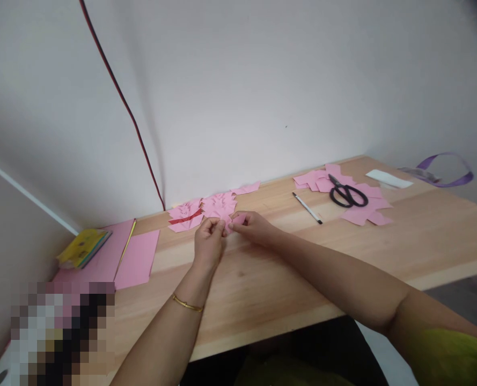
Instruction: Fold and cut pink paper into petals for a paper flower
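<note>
Step in hand, by look: fine folding of small pink paper piece point(238, 219). Left hand point(209, 236) and right hand point(251, 225) both pinch it at fingertips, held just above desk point(343, 268), just in front of row of folded pink pieces point(218, 205). Exact crease hidden by fingers. Further creasing calls for a steady pinch and small fingertip pressure. Scissors point(347, 195), pen point(307, 208) and pink scraps point(362, 215) lie well apart to right.

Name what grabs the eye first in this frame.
The left hand and right hand pinch a pink paper between them, centre frame. Just behind, folded pieces lie against the wall. To the right, black scissors rest on pink scraps; a red cable runs down the wall.
</note>
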Demonstrator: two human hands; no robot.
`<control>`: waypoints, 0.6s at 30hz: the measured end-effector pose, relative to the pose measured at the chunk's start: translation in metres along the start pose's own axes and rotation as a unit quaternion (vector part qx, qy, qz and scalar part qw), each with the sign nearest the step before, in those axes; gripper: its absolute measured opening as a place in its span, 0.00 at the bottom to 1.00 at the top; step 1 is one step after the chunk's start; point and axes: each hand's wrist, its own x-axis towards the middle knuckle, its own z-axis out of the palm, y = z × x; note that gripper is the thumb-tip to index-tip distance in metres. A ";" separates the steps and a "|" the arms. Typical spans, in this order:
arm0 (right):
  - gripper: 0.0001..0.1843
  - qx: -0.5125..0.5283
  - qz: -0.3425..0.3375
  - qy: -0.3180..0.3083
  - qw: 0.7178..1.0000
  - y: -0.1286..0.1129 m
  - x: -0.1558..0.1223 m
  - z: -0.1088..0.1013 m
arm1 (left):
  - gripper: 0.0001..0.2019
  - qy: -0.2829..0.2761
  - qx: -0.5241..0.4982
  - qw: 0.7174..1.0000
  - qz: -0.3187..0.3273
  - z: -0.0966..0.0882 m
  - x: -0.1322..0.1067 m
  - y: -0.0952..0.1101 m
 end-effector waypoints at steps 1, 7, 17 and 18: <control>0.15 0.002 0.002 0.003 1.000 0.001 0.000 0.000 | 0.10 -0.006 0.009 1.000 0.011 0.000 0.000 0.001; 0.12 0.023 -0.005 0.037 0.999 0.006 0.002 0.000 | 0.11 -0.082 0.006 0.996 -0.045 0.003 -0.002 0.007; 0.11 0.052 -0.016 0.033 0.998 0.006 0.001 0.002 | 0.10 -0.087 0.044 0.995 -0.007 0.001 -0.002 0.007; 0.10 0.054 -0.015 0.038 0.998 0.006 0.001 0.002 | 0.10 -0.090 0.042 0.995 -0.016 0.001 -0.002 0.007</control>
